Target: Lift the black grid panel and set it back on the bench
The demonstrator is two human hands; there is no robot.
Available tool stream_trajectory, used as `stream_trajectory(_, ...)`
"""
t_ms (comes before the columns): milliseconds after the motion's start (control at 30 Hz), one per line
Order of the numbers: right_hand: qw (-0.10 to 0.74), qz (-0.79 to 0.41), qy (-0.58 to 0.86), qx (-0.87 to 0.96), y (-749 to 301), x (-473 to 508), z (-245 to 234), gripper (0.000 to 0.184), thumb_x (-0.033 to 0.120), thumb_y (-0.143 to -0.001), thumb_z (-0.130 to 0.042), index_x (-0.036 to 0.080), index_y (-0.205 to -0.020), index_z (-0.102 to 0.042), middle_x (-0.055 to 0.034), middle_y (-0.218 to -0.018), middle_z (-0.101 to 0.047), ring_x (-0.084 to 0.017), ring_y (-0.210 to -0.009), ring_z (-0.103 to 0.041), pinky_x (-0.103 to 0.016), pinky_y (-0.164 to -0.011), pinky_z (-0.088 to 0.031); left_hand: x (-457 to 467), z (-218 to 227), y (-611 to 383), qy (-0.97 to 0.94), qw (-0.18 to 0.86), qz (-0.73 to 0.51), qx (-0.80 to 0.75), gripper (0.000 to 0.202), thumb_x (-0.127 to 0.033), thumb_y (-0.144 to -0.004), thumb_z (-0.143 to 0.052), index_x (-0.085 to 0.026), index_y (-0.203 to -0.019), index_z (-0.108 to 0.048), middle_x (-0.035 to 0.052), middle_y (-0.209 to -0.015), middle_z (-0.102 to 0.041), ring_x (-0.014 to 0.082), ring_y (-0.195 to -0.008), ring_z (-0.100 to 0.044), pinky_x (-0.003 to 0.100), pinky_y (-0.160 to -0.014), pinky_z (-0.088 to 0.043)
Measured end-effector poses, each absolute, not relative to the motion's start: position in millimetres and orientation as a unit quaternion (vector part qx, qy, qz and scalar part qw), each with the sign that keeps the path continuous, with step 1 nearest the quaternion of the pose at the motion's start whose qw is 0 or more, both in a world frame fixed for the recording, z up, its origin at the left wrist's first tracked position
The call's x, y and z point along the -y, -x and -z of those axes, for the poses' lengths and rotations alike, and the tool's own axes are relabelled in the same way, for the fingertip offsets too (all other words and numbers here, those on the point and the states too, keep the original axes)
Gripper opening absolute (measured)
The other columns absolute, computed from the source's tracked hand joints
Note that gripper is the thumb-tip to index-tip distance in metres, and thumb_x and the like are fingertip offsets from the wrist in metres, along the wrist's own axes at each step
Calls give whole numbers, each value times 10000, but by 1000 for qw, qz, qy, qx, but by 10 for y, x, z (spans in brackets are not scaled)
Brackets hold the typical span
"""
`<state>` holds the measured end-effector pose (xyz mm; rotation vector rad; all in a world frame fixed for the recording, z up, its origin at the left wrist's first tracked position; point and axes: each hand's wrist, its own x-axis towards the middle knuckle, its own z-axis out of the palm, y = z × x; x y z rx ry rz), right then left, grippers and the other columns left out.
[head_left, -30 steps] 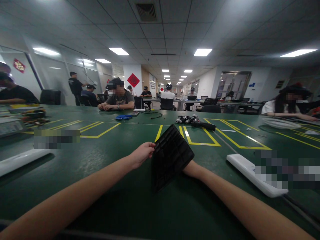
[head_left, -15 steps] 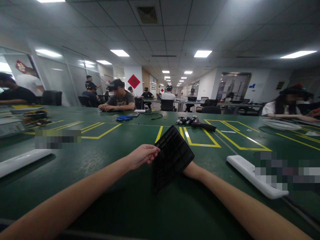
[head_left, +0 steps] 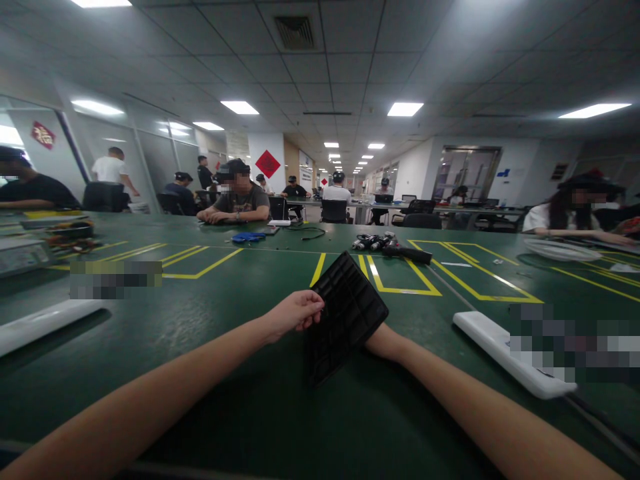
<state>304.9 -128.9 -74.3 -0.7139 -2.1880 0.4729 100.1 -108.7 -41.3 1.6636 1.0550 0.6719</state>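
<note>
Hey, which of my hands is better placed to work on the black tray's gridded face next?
Probably your left hand: it is already at the gridded face of the tray. Your right hand is partly hidden behind the tray and seems to support it.

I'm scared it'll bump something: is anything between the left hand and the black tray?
Nothing visible is. The left hand overlaps the left edge of the black tray in this view; whether they touch, I can't tell.
</note>
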Motion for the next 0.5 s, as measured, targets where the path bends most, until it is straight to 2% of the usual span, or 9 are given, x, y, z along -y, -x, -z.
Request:
stream_trajectory(133,384,-178,280,862,-3048,1271,768,357,235,-834,-454,244,-1181,-536,-29,-1275,-521,-228,-1199,-435,-394,-1046,-302,1080,469,-1027,-726,446,-290,-435,247,-390,-744,-527,-164,-824,-470,-62,-539,-474,56,-425,-372,176,-406,-247)
stream_trajectory(267,381,-165,284,864,-3035,1270,773,372,256,-847,-429,211,-1205,-519,-62,-1300,-496,-236,-1236,-389,-421,-1048,-293,1068,523,-1041,-780,323,-319,-430,264,-429,-774,-473,-171,-721,-452,-55,-545,-442,89,-507,-432,210,-490,-329)
stream_trajectory(400,376,-168,295,862,-3041,1243,812,395,270,-854,-429,222,-1243,-482,-55,-1344,-446,-235,-1246,-374,-426,-1046,-300,1120,488,-1034,-813,204,-288,-464,314,-458,-820,-384,-172,-744,-486,-16,-621,-510,121,-574,-471,238,-532,-342)
stream_trajectory(500,371,-163,296,865,-3058,1208,861,387,260,-862,-420,227,-1243,-483,-52,-1333,-458,-232,-1239,-384,-426,-1050,-293,1170,442,-1030,-830,173,-259,-462,241,-395,-821,-404,-174,-801,-499,-1,-686,-545,132,-623,-495,240,-552,-346)
